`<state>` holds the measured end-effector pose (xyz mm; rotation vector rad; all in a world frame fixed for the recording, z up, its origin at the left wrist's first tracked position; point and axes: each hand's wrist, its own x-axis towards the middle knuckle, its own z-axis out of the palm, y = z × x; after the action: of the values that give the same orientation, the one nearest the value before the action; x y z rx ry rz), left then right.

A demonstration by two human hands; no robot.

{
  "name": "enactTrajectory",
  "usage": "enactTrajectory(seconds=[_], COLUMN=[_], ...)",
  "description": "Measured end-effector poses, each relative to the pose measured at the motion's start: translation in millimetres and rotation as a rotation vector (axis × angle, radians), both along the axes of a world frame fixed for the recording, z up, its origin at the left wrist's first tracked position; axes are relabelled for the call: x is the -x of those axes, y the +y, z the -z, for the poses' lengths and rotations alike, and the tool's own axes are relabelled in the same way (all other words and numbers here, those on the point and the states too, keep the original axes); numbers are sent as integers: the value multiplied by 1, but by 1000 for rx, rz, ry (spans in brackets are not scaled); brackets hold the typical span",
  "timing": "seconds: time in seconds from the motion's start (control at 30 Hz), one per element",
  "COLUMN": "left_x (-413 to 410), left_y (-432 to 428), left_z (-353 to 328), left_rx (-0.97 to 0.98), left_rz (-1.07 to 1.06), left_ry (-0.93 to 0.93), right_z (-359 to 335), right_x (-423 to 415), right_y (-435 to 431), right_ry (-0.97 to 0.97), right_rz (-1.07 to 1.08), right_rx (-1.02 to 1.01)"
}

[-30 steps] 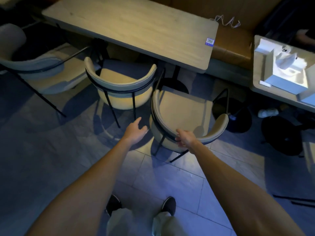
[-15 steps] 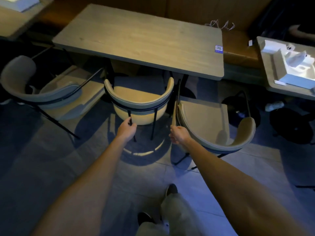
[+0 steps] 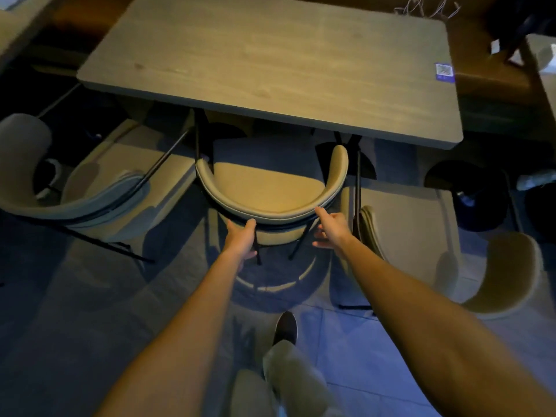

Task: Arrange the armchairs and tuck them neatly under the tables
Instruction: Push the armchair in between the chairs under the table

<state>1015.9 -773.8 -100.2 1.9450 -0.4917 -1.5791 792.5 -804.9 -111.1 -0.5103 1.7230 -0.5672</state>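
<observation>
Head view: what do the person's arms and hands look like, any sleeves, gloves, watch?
Both forearms are bare right up to the frame edge: no sleeves in view. The left hand and the right hand wear no gloves, and no watch, wristband or ring is visible, though the dim light could hide a thin ring. No markings show on either arm.

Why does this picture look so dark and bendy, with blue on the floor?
Head view: dim room, warm light on the table and middle chair, bluish cast on the floor tiles; the wide lens curves the table's edges; the corners blur slightly.
</observation>
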Motion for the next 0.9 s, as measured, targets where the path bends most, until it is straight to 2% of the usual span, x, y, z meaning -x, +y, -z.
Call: enactTrajectory(seconds=[0.27,0.5,0.73,0.9], left_x=[-19,-27,-29,-38], left_y=[-54,-76,-87,-84], left_z=[36,68,75,74], left_rx=[-35,-82,0,19], left_rz=[-299,-276,-337,-323], left_ry=[125,167,185,194], right_z=[24,45,53,57], right_x=[-18,-28,-28,-33], right_y=[-47,-70,-74,-67], right_ry=[-52,39,4,36], right_rz=[114,273,209,240], right_rx=[-50,-123,-128,-95])
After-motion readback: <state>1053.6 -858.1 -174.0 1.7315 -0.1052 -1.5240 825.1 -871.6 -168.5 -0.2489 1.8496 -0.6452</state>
